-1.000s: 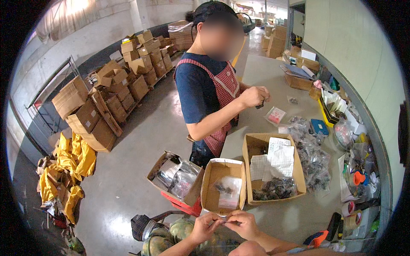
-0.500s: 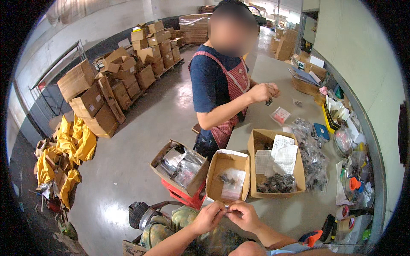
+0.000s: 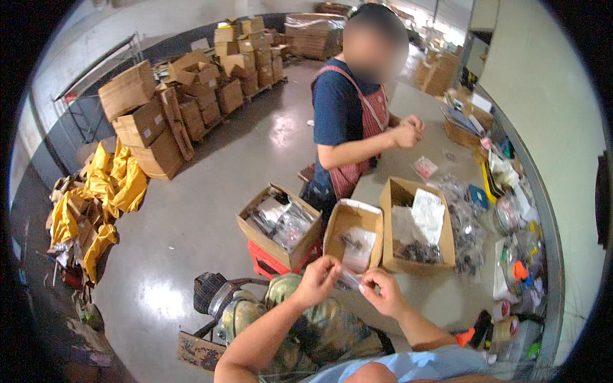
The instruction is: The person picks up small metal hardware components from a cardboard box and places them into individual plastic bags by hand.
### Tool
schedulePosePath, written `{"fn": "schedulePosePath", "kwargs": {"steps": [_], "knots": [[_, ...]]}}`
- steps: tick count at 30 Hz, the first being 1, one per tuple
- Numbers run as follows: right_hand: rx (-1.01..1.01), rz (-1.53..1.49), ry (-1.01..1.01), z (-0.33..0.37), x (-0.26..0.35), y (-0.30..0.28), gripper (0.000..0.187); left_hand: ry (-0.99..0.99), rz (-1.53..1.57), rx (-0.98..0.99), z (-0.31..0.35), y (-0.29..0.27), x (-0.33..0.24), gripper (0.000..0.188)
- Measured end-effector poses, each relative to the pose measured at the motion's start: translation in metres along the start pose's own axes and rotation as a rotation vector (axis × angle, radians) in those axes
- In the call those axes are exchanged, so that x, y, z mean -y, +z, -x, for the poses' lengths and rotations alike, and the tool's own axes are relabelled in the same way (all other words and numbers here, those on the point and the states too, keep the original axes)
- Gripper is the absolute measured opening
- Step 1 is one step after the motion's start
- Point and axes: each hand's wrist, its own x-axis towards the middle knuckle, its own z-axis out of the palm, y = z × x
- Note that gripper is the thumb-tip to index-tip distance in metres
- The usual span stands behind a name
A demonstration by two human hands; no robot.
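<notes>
My left hand (image 3: 319, 281) and my right hand (image 3: 384, 293) pinch a small clear plastic bag (image 3: 349, 279) between them, just in front of the near edge of an open carton. Something dark shows at the bag's lower part, too small to make out. Beyond my hands, the shallow carton (image 3: 330, 240) holds a few clear bags (image 3: 357, 256) and small dark pieces. To its right stands a larger carton (image 3: 418, 266) with white paper sheets (image 3: 426, 216) and many small dark parts.
A third carton (image 3: 281, 220) of bagged parts rests on a red stool (image 3: 263, 258) to the left. Filled clear bags (image 3: 469, 223) lie right of the large carton. Across the grey table (image 3: 415, 306), a co-worker (image 3: 348, 121) in a checked apron handles something small. Tape rolls (image 3: 504, 327) lie at right.
My hands have moved apart and slightly up, and the clear bag now shows stretched between them. The whole view has shifted. The co-worker's hands are still close together.
</notes>
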Motion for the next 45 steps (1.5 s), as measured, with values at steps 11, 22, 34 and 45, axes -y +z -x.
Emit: {"fn": "schedulePosePath", "kwargs": {"steps": [11,22,34,45], "knots": [[-0.096,-0.584,0.608,0.046,-0.039,-0.039,0.006,-0.169,-0.292,0.021,-0.001,0.006,-0.009,0.014],[-0.588,-0.295,0.445,0.012,-0.077,-0.115,0.009,-0.143,-0.372,0.079,0.002,0.007,0.01,0.02],[0.565,0.958,0.468,-0.085,-0.153,0.027,0.022,-0.205,-0.474,0.141,0.001,0.003,0.012,0.024],[0.338,0.917,0.486,-0.088,-0.185,0.029,0.02,-0.195,-0.492,0.154,-0.013,0.003,0.008,0.026]]}}
